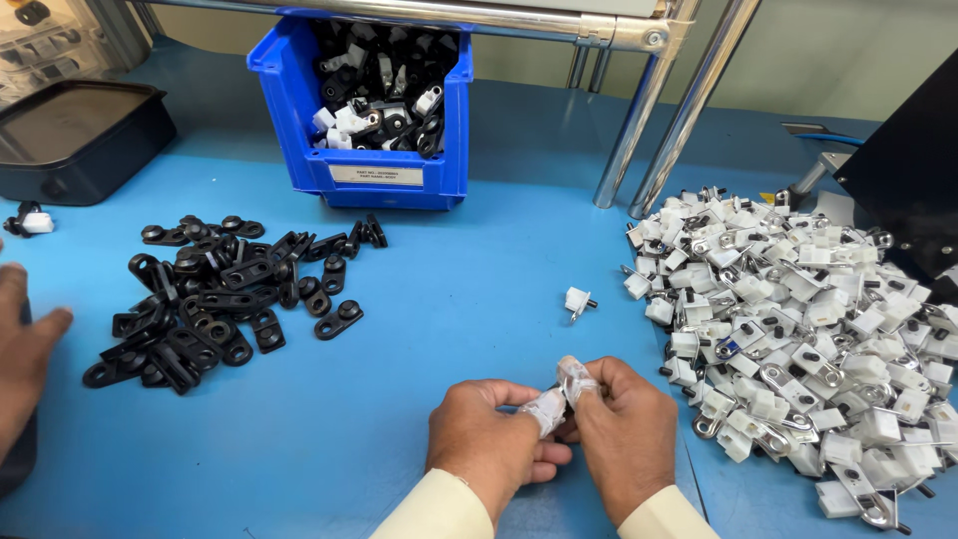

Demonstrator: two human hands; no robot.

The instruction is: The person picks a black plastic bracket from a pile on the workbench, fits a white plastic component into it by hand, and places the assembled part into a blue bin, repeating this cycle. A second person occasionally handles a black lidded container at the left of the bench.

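White clip part [569, 384] pinched between left hand [489, 439] and right hand [624, 429].

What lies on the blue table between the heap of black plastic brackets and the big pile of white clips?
In the head view, one stray white clip lies on the blue table; otherwise the stretch between the black plastic brackets and the white pile is bare.

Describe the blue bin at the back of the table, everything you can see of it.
The blue bin looks like moulded plastic, open-topped, with a lower front wall that carries a white label. It stands upright on the blue table, just under a metal rail and left of two slanted metal legs. It is heaped with small parts, mostly black, a few white with metal bits. No hand touches it; a loose pile of black brackets lies on the table just in front.
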